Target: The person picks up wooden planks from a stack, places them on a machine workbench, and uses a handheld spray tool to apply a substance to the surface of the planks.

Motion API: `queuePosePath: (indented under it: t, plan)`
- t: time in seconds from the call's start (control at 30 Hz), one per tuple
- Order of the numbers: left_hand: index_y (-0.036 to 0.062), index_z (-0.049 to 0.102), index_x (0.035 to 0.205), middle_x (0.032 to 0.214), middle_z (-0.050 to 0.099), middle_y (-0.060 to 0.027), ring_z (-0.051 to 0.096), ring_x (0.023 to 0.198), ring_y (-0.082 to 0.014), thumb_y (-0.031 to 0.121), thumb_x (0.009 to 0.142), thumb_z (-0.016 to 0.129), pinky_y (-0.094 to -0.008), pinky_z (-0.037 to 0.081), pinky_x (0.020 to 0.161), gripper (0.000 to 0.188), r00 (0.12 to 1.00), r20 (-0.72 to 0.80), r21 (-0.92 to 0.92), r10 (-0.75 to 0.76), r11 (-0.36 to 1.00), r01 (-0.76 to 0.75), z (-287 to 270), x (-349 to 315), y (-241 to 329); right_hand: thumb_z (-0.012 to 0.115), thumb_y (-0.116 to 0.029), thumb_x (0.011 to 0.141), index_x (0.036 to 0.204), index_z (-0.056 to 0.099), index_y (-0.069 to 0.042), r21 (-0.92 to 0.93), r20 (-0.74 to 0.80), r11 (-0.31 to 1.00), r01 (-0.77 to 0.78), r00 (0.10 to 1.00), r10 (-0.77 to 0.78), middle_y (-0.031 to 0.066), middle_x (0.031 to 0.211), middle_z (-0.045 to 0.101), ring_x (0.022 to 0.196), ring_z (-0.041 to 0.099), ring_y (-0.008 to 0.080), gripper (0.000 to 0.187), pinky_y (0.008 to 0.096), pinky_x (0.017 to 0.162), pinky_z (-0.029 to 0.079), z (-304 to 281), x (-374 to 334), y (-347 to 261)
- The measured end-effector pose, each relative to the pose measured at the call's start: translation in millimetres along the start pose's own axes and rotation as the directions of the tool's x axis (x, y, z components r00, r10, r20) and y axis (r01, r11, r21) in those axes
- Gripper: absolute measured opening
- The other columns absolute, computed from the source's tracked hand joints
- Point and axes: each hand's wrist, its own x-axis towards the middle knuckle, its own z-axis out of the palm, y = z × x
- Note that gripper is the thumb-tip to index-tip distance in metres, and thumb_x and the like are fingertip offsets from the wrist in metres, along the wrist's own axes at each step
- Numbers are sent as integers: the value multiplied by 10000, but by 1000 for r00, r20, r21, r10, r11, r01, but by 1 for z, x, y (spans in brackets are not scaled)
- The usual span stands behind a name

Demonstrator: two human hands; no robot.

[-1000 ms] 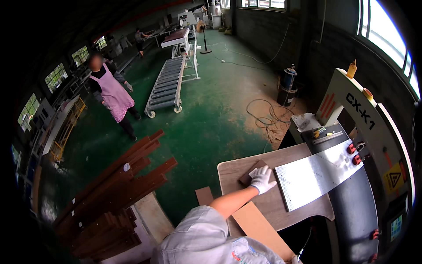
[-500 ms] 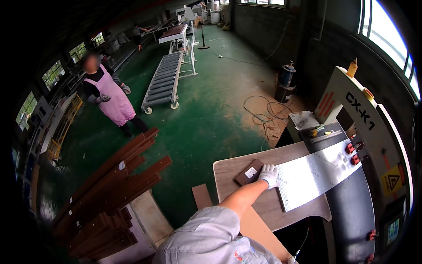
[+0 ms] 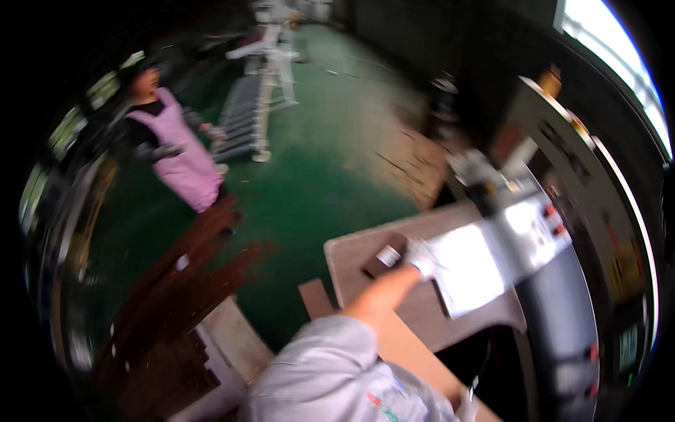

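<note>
My left hand (image 3: 421, 258), in a white glove, reaches across the wood-grain tabletop (image 3: 351, 247) to the near-left edge of a shiny silver panel (image 3: 467, 271). Just beside it lies a dark brown block (image 3: 386, 256) with a white label. Blur smears the fingers, so their grip does not show. Low in the picture, my right hand (image 3: 467, 406) is partly visible by the edge of a long tan board (image 3: 408, 352). From it a slim pen-like tool (image 3: 475, 383) sticks up. The panel's far end meets red clamps (image 3: 554, 219) on the machine.
A large pale machine (image 3: 562, 133) with a dark curved bed (image 3: 559, 316) stands at right. Stacked brown boards (image 3: 190, 281) are at left; a small brown board (image 3: 316, 299) lies nearer. Beyond are a person in a pink apron (image 3: 186, 165) and a roller conveyor (image 3: 242, 119).
The view has swung and blurred, shifting most things a little left and up. My left hand stays at the panel edge beside the block. The person's gloved hands now appear slightly lower relative to the apron.
</note>
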Motion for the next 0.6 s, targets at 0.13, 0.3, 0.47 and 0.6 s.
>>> queuePosePath:
  t: [0.13, 0.3, 0.47, 0.6]
  plan:
    - [75, 756, 1140, 1161, 716, -178, 682, 1107, -341, 666, 762, 759, -488, 527, 941, 701, 1000, -1, -39, -6, 999, 6, 7, -21, -48, 637, -360, 1011, 945, 630, -61, 335, 239, 807, -487, 872, 427, 64, 694, 657, 566, 653, 208, 307, 343, 496, 524, 19, -32, -111]
    - [39, 608, 1307, 1336, 564, -187, 453, 1336, -341, 657, 725, 800, -453, 311, 1154, 870, 999, 32, -183, -25, 983, 30, 27, -10, -33, 566, -371, 1046, 864, 595, -75, 206, 191, 910, -359, 927, 322, 50, 572, 567, 399, 505, 165, 349, 314, 389, 376, 7, -39, -100]
    - [22, 638, 1277, 1314, 620, -213, 513, 1318, -336, 731, 731, 766, -485, 306, 1164, 904, 994, 106, -11, 11, 1000, -10, 8, -47, 4, 592, -398, 1034, 795, 507, -101, 342, 126, 867, -364, 932, 341, 34, 545, 494, 367, 448, 158, 390, 315, 355, 339, 23, -17, -146]
    - [25, 655, 1242, 1241, 662, -196, 584, 1233, -324, 681, 779, 726, -470, 361, 1112, 806, 986, 149, 82, 78, 992, -91, 12, -97, 33, 641, -446, 999, 875, 602, -70, 395, 77, 856, -332, 941, 330, 37, 650, 574, 546, 590, 167, 397, 329, 466, 439, 37, 46, -155]
